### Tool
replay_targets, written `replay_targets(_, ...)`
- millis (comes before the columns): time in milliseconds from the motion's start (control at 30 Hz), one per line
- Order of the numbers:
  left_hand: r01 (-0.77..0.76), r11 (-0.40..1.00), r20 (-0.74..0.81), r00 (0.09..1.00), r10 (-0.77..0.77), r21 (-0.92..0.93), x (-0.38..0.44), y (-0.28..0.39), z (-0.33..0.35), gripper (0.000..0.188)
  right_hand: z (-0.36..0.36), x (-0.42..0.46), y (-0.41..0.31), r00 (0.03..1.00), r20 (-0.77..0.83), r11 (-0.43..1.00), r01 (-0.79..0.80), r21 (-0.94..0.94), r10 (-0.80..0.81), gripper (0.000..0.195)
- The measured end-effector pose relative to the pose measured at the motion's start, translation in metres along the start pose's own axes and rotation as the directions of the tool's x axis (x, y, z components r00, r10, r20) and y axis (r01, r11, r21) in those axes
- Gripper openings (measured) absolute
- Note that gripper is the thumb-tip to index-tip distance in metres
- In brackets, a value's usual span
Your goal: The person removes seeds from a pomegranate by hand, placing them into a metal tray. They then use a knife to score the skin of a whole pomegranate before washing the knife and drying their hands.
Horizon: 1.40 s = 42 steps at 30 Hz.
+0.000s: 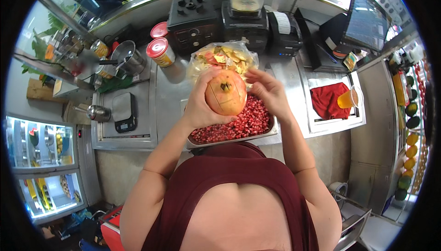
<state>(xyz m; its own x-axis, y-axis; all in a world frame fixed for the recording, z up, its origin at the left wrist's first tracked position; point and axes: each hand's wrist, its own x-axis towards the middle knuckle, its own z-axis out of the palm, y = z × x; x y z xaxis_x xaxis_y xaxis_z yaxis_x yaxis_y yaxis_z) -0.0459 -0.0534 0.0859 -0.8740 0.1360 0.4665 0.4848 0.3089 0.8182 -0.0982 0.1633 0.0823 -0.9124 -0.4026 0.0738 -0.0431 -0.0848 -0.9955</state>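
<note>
My left hand (pixel 197 104) grips a whole pomegranate (pixel 225 98) from its left side and from below. The fruit's crown end faces up, and thin scored lines run down its yellow-red skin. To the right of the fruit, my right hand (pixel 272 94) holds nothing; its fingers are bent and apart. Beneath both hands is a metal tray (pixel 241 139) full of loose red pomegranate arils (pixel 251 122). Just beyond it, a clear plastic bag (pixel 249 53) contains peel and rind pieces (pixel 224 58).
Two red-lidded cans (pixel 160 49), a blender base (pixel 191 24), a blender with a jug (pixel 245 6) and a receipt printer (pixel 284 34) line the back. A digital scale (pixel 124 110) sits left. Rightward are a red cloth (pixel 327 101), a cup of orange liquid (pixel 346 99) and a monitor (pixel 367 20).
</note>
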Motion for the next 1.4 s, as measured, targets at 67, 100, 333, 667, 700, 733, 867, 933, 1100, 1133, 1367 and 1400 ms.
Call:
replay_targets(67,-0.023,0.970,0.061,0.998,0.009,0.241,-0.001,0.010,0.001,0.103,0.018,-0.009,-0.012,0.988,0.126,0.994,0.093,-0.057,-0.086,0.044)
replay_targets(100,-0.054,0.934,0.092,0.995,0.023,0.352,-0.001,0.014,0.003,0.104,0.026,-0.013,-0.017,0.980,0.158,0.981,0.146,-0.127,-0.125,0.047)
replay_targets(333,0.213,0.935,0.175,0.947,-0.269,0.283,-0.018,0.015,0.008,0.100,0.050,-0.037,0.017,0.999,0.002,0.995,0.040,-0.092,-0.040,0.043)
replay_targets(667,0.311,0.948,0.230,0.919,-0.319,0.074,-0.034,-0.004,0.012,0.104,0.058,-0.037,0.043,0.985,-0.143,0.976,0.066,-0.206,-0.096,0.029)
replay_targets(700,0.245,0.969,0.173,0.953,-0.249,0.044,-0.041,-0.019,0.016,0.105,0.059,-0.035,0.042,0.983,-0.169,0.984,0.035,-0.174,-0.065,0.028)
replay_targets(733,0.177,0.984,0.110,0.978,-0.179,0.019,-0.044,-0.027,0.018,0.105,0.061,-0.033,0.040,0.981,-0.191,0.990,0.007,-0.138,-0.033,0.028)
replay_targets(867,0.294,0.954,0.007,0.956,-0.294,-0.051,-0.046,-0.022,0.030,0.104,0.071,-0.027,0.039,0.968,-0.239,0.991,0.042,-0.126,-0.071,0.027)
replay_targets(933,0.319,0.947,-0.009,0.948,-0.319,0.046,-0.041,-0.011,0.026,0.101,0.071,-0.024,0.039,0.979,-0.197,0.996,0.033,-0.084,-0.049,0.028)
replay_targets(1100,0.252,0.940,-0.032,0.967,-0.251,0.230,-0.034,-0.002,0.015,0.095,0.069,-0.020,0.022,0.996,-0.071,0.998,0.043,-0.045,-0.046,0.033)
replay_targets(1133,0.242,0.935,-0.040,0.970,-0.240,0.260,-0.033,0.000,0.014,0.094,0.069,-0.020,0.024,0.995,-0.080,0.998,0.051,-0.040,-0.054,0.032)
replay_targets(1367,0.272,0.916,-0.013,0.960,-0.280,0.296,-0.029,0.001,0.011,0.093,0.072,-0.019,0.036,0.993,-0.097,0.993,-0.057,0.106,0.067,0.030)
replay_targets(1400,0.279,0.913,-0.004,0.957,-0.291,0.298,-0.027,0.003,0.009,0.092,0.072,-0.017,0.037,0.990,-0.089,0.984,-0.093,0.149,0.107,0.030)
